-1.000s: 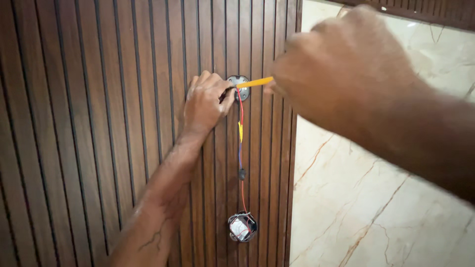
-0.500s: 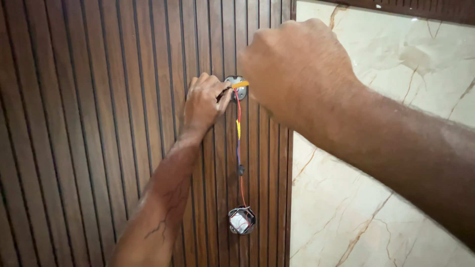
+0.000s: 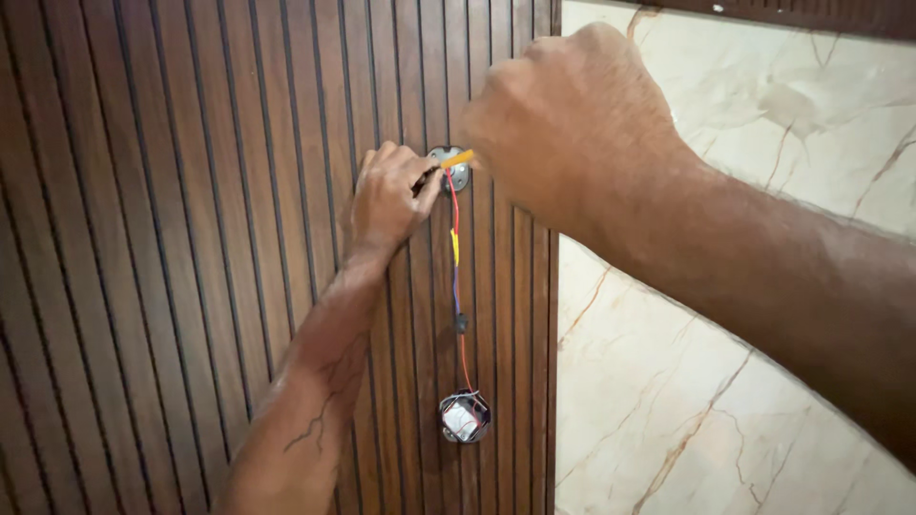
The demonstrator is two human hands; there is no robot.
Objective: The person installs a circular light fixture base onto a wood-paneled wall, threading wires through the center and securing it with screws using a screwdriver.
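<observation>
the dark brown ribbed wooden wall panel (image 3: 191, 286) fills the left and middle of the view, its grooves running straight up and down, and the cream marble wall with brown veins (image 3: 725, 401) meets it at 3 o'clock. the right hand (image 3: 572, 114) comes in large from 4 o'clock, curled into a tight fist close to the camera; it looks to grip the far end of the thin yellow tool shaft (image 3: 458, 158), though the fist hides that end. the left hand (image 3: 389, 195) reaches up from 7 o'clock, fingers bent and pinched at the small round metal wall opening (image 3: 454, 170), thumb touching its rim. the shaft lies nearly level, tilted slightly up toward 2 o'clock, its near tip pointing toward 9 o'clock into that opening between the two hands. from there thin red, yellow and blue wires (image 3: 456, 277) hang straight toward 6 o'clock, down to a second round metal fitting (image 3: 464, 418) with a pale centre.
</observation>
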